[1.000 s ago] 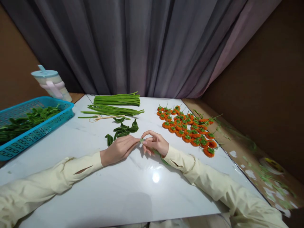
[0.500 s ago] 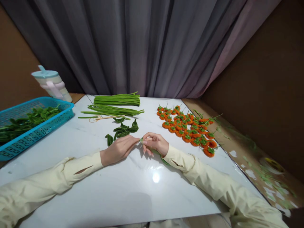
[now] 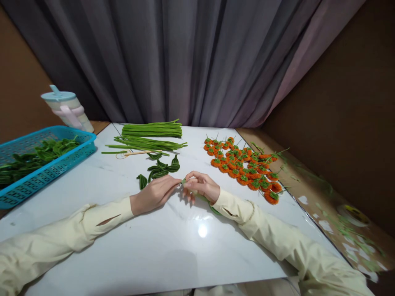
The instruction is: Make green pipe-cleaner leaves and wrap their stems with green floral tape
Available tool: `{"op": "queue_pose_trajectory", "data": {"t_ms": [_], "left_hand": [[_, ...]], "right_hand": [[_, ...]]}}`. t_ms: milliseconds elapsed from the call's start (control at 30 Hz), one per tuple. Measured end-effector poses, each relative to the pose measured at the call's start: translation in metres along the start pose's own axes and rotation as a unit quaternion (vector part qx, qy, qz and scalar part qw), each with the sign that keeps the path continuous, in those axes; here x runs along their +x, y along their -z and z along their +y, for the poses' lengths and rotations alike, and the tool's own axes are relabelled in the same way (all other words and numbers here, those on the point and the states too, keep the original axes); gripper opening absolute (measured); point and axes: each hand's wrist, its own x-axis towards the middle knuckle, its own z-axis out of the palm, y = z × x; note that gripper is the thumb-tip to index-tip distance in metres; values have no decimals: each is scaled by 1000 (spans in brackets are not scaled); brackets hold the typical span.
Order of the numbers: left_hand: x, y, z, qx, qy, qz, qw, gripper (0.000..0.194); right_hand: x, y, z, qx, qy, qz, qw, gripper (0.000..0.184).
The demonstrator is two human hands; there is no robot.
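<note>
My left hand (image 3: 154, 193) and my right hand (image 3: 202, 186) meet at the middle of the white table (image 3: 129, 242). Both pinch the tip of one green pipe cleaner (image 3: 206, 200), which runs back under my right palm toward the cream sleeve. My right fingers are curled around it. Just beyond my left fingertips lie a few folded green pipe-cleaner leaves (image 3: 160, 169). To the right of my right hand sits a heap of orange pipe-cleaner flowers (image 3: 243, 168) with green centres.
Straight green pipe cleaners (image 3: 151, 135) lie in bundles at the back. A blue basket (image 3: 46, 158) of green leaves stands at the left, a lidded cup (image 3: 68, 107) behind it. Grey curtain hangs behind; green scraps litter the brown surface at the right.
My right hand's fingers have curled in a little tighter over the pipe cleaner tip. My left hand and everything else stay in place.
</note>
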Motion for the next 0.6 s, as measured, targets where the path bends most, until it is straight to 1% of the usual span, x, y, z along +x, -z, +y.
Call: {"op": "queue_pose_trajectory", "data": {"t_ms": [100,200,300,400,500,600], "left_hand": [[0,1,1,0,-4,-6,1000,21],[1,2,0,1,-16,-16,1000,22],[1,2,0,-2,-27,-29,999,23],[1,2,0,-8,-9,-39,999,23],[-1,1,0,-9,11,-27,1000,21],[-2,-1,0,-3,16,-4,1000,23]], "right_hand": [[-2,-4,-2,-18,20,34,999,36],[0,-5,1,-38,58,59,996,35],[4,-1,8,-46,80,38,995,37],[6,2,12,-35,84,14,996,38],[6,3,13,-18,83,16,996,38],[5,2,12,-13,81,23,996,37]]}}
